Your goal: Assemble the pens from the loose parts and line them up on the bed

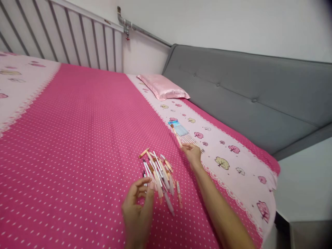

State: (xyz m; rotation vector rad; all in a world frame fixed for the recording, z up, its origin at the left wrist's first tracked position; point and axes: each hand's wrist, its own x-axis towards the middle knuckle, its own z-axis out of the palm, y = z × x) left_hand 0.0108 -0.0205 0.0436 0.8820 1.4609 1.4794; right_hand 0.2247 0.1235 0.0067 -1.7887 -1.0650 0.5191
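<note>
My right hand pinches a slim peach pen with a brown end, which points up and away to the left. Beside and partly behind that hand, a row of pens with blue ends lies side by side on the bed. My left hand is at the near edge of a loose pile of pens, its fingers loosely curled, with the thumb and fingertips a little apart. White, pink and peach pens cross one another in the pile, some with dark tips. One peach pen lies at the pile's right side.
A pink dotted bedspread with pale printed bands covers the bed. A pink satin pillow lies by the grey padded headboard. White slatted rails run along the far side, with a wall pipe near the corner.
</note>
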